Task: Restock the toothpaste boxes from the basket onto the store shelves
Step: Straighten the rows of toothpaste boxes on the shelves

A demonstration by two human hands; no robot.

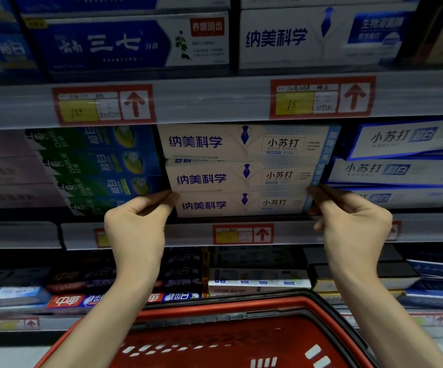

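The left hand (138,216) and right hand (353,219) pinch the short ends of the lowest toothpaste box (241,205), under two others on the middle shelf (188,235). It is probably light, stiff card that dents easily, so the ends are the best hold.

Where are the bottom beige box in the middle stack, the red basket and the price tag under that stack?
bottom beige box (241,205), head view, middle of its front face
red basket (201,312), head view, far rim
price tag (243,234), head view, its centre

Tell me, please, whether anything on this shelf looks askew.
The beige stack is not flush: the top face of the middle box shows beneath the top box. The left hand and right hand pinch the bottom box.
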